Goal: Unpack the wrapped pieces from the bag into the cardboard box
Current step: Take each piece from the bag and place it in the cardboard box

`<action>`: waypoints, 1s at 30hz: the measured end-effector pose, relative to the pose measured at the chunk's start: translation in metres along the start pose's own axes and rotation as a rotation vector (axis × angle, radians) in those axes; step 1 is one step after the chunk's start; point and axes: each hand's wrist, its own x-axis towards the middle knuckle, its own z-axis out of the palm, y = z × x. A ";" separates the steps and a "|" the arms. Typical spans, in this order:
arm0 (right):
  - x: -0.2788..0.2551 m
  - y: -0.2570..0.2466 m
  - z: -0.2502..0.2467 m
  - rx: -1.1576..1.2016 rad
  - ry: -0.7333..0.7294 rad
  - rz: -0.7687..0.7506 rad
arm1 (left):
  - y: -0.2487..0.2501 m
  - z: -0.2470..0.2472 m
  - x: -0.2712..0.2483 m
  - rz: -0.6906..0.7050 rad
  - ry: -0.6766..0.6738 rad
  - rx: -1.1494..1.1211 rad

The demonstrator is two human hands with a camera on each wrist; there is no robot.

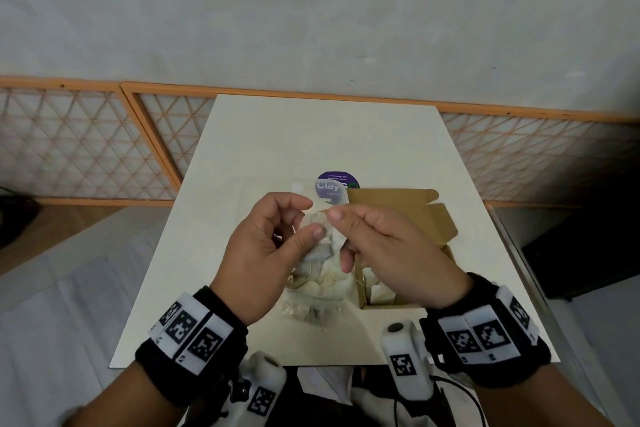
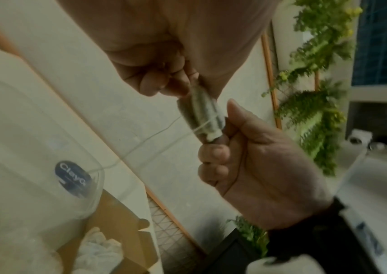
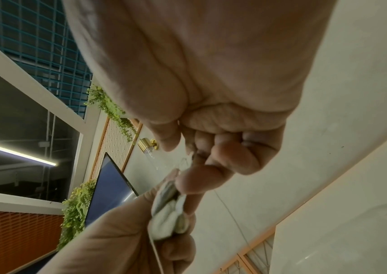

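From the head view, my left hand [image 1: 266, 246] and right hand [image 1: 384, 246] both pinch a small white paper-wrapped piece [image 1: 317, 224] above the clear plastic bag [image 1: 311, 298], left of the brown cardboard box [image 1: 408, 215]. The left wrist view shows a thin string [image 2: 154, 137] trailing bagward; I should free it before moving. In the right wrist view, the pinch looks firm.

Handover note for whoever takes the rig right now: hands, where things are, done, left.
Left hand: grips a wrapped piece in mid-air above the bag.
Right hand: pinches the other end of the same piece; a thin thread trails off it.
Bag: clear plastic with a purple sticker, flat on the table, more pieces visible inside.
Box: open, right of the bag, touching it or nearly so.
Done: at least one white wrapped bundle lies in the box.
Left: put the held piece in the box, then empty the bag the same way.
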 end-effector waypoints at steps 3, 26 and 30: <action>0.001 0.002 -0.002 0.029 0.011 0.009 | 0.002 0.000 0.004 -0.070 0.017 -0.138; -0.024 0.058 -0.069 0.136 0.316 0.217 | -0.024 0.004 0.012 -0.223 0.042 -0.112; -0.033 0.102 -0.101 0.050 0.379 0.325 | -0.053 -0.008 0.004 -0.289 0.006 0.142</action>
